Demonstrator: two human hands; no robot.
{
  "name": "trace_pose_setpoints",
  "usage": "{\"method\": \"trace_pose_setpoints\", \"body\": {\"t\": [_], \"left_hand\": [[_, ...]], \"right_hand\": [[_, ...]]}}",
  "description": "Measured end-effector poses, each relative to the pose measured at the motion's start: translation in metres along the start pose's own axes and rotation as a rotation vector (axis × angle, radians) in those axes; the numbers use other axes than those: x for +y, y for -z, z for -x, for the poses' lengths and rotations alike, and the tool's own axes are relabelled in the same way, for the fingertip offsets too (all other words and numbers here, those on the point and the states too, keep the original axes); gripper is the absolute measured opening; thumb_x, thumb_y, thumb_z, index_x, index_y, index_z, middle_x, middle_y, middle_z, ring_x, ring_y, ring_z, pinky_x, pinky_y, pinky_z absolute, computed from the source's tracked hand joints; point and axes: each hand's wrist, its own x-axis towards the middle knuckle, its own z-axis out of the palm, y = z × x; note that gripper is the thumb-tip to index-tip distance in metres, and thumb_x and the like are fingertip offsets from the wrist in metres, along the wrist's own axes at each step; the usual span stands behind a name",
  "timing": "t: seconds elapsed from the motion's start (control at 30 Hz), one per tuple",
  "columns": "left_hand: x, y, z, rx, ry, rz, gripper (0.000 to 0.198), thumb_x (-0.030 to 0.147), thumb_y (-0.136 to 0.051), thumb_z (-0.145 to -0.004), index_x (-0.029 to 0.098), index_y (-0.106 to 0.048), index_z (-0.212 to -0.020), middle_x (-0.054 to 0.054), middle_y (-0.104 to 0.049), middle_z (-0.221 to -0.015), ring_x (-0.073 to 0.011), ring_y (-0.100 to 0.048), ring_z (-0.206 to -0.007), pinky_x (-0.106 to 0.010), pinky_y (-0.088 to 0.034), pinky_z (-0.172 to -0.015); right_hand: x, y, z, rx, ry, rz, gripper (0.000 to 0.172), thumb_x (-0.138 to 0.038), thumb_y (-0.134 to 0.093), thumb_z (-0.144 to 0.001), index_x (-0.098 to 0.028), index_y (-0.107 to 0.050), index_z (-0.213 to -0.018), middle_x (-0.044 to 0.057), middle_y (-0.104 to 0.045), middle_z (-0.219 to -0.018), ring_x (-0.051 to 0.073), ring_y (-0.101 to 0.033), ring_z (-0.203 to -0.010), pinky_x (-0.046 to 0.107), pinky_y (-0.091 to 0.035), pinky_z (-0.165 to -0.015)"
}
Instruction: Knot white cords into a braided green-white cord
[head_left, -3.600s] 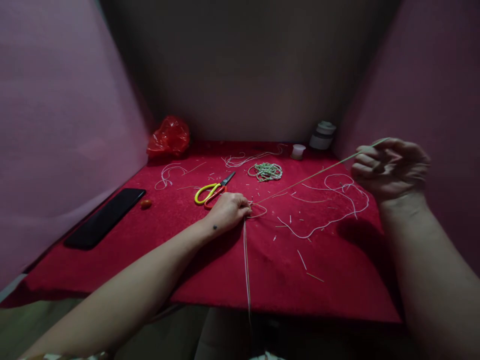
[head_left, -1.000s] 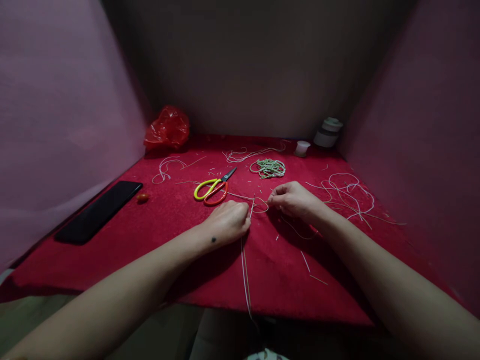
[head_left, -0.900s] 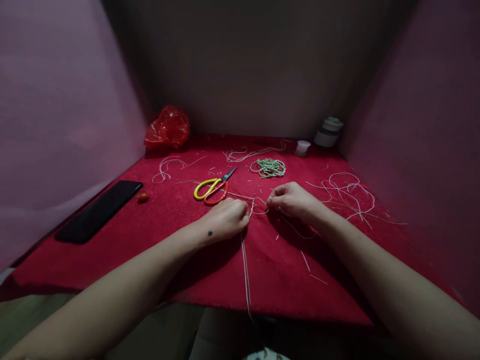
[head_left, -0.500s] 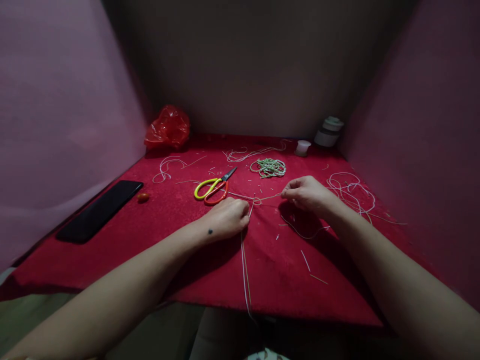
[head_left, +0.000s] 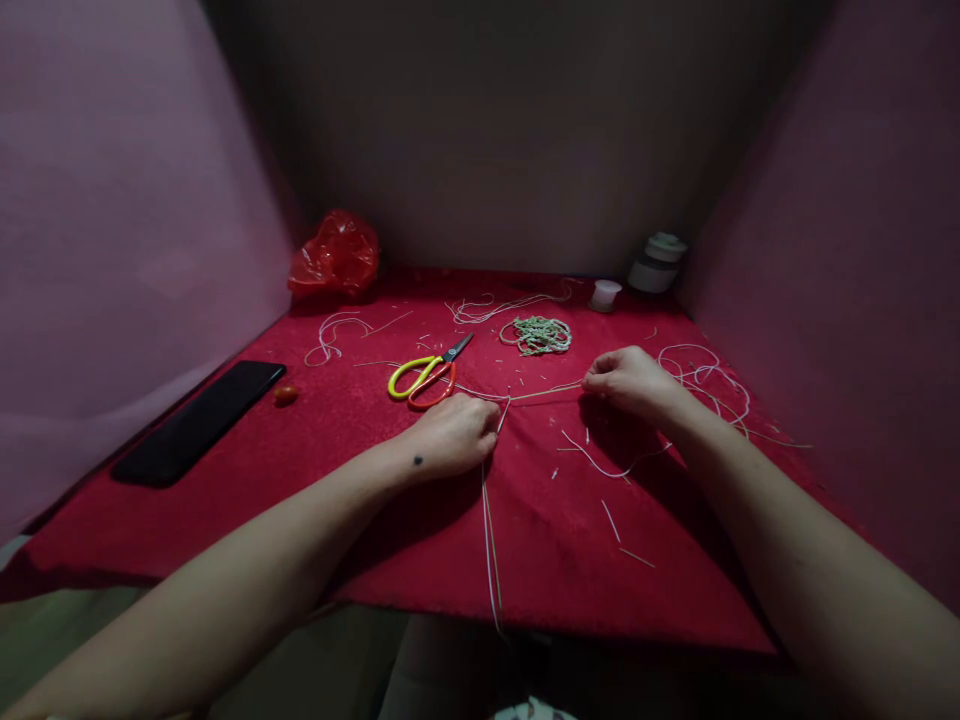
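Observation:
My left hand [head_left: 466,432] is closed on thin pale cords, whose strands [head_left: 490,540] run down from it over the table's front edge. To its right, my right hand [head_left: 619,378] pinches a thin cord [head_left: 547,391], drawn straight toward a small knot [head_left: 509,398] just beyond my left hand. Close behind my left hand lie scissors [head_left: 427,378] with one yellow and one red handle, blades pointing away. A loose white cord [head_left: 604,468] curves across the cloth below my right hand.
The red cloth [head_left: 420,540] covers the table. A green-and-white braided cord bundle [head_left: 540,336], loose cords [head_left: 709,385], a white spool [head_left: 605,295] and a lidded jar [head_left: 658,264] lie behind. At left are a black phone [head_left: 201,422], a small orange-red object [head_left: 286,395] and a red plastic bag [head_left: 336,254].
My right hand has moved a little to the right and away, pulling its cord. The loop by the knot has closed up. My left hand stays almost still.

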Motion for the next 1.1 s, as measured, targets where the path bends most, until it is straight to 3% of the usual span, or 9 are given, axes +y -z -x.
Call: {"method": "trace_pose_setpoints", "body": {"t": [0.23,0.37,0.5,0.6,0.73,0.8,0.9,1.0,1.1], "left_hand": [[-0.001,0.001,0.000,-0.026,-0.012,0.036,0.016,0.018,-0.044,-0.075,0.014,-0.059,-0.072,-0.004,-0.059,-0.065,-0.0104,-0.047,-0.056,-0.024,-0.032,-0.055],[-0.002,0.002,-0.001,-0.042,-0.001,0.055,0.015,0.020,-0.044,-0.075,0.015,-0.056,-0.069,-0.003,-0.058,-0.064,-0.0104,-0.046,-0.055,-0.023,-0.032,-0.054],[-0.002,0.003,-0.002,-0.050,0.004,0.069,0.015,0.021,-0.043,-0.075,0.015,-0.053,-0.067,-0.002,-0.057,-0.063,-0.0101,-0.046,-0.055,-0.022,-0.031,-0.053],[-0.003,0.002,-0.003,-0.051,0.004,0.077,0.016,0.022,-0.042,-0.076,0.016,-0.051,-0.065,-0.001,-0.055,-0.060,-0.0097,-0.046,-0.053,-0.022,-0.031,-0.052],[-0.007,0.000,-0.004,-0.051,0.015,0.096,0.018,0.024,-0.042,-0.076,0.016,-0.051,-0.063,-0.001,-0.055,-0.060,-0.0100,-0.047,-0.053,-0.022,-0.031,-0.052],[-0.008,0.000,-0.005,-0.046,0.008,0.106,0.017,0.024,-0.041,-0.076,0.016,-0.051,-0.064,-0.002,-0.057,-0.062,-0.0107,-0.048,-0.055,-0.022,-0.032,-0.053],[-0.006,0.002,-0.004,-0.045,0.006,0.111,0.016,0.022,-0.041,-0.076,0.016,-0.051,-0.064,-0.002,-0.059,-0.063,-0.0114,-0.051,-0.056,-0.022,-0.034,-0.053],[-0.002,0.005,-0.003,-0.056,0.036,0.118,0.018,0.023,-0.041,-0.076,0.016,-0.051,-0.064,-0.002,-0.059,-0.062,-0.0116,-0.052,-0.054,-0.022,-0.034,-0.052],[-0.003,0.005,-0.003,-0.054,0.042,0.128,0.018,0.025,-0.041,-0.076,0.016,-0.049,-0.063,-0.002,-0.058,-0.060,-0.0116,-0.052,-0.052,-0.022,-0.033,-0.050]], "right_hand": [[-0.003,0.000,0.003,0.021,0.044,0.099,0.012,-0.018,-0.053,-0.069,-0.013,-0.063,-0.064,0.001,-0.053,-0.049,0.008,-0.043,-0.046,0.021,-0.029,-0.047],[0.000,-0.004,0.001,0.075,0.161,0.148,0.013,-0.017,-0.053,-0.071,-0.014,-0.064,-0.066,0.003,-0.057,-0.056,0.010,-0.047,-0.052,0.022,-0.030,-0.050],[0.005,0.010,0.001,0.283,0.278,0.050,0.016,-0.018,-0.052,-0.074,-0.015,-0.066,-0.080,0.005,-0.063,-0.075,0.012,-0.052,-0.067,0.021,-0.035,-0.058],[0.009,0.039,0.016,0.423,0.235,-0.142,0.022,-0.021,-0.052,-0.075,-0.014,-0.065,-0.091,0.005,-0.061,-0.075,0.011,-0.050,-0.061,0.022,-0.036,-0.055],[0.019,0.068,0.054,0.274,0.196,-0.295,0.021,-0.022,-0.053,-0.074,-0.013,-0.062,-0.090,0.004,-0.059,-0.071,0.009,-0.046,-0.054,0.022,-0.037,-0.051],[0.028,0.065,0.071,0.114,0.246,-0.209,0.018,-0.023,-0.054,-0.075,-0.013,-0.061,-0.088,0.004,-0.059,-0.077,0.010,-0.049,-0.061,0.023,-0.040,-0.057],[0.038,0.045,0.087,-0.066,0.393,0.090,0.019,-0.020,-0.053,-0.075,-0.016,-0.059,-0.093,0.006,-0.055,-0.090,0.012,-0.050,-0.074,0.024,-0.041,-0.067],[0.042,0.024,0.093,-0.065,0.408,0.354,0.011,-0.012,-0.046,-0.076,-0.016,-0.055,-0.080,0.006,-0.052,-0.090,0.011,-0.046,-0.070,0.024,-0.037,-0.064],[0.053,0.020,0.096,-0.001,0.338,0.526,0.011,-0.012,-0.041,-0.078,-0.016,-0.051,-0.073,0.006,-0.052,-0.084,0.010,-0.042,-0.064,0.025,-0.032,-0.059]]}}
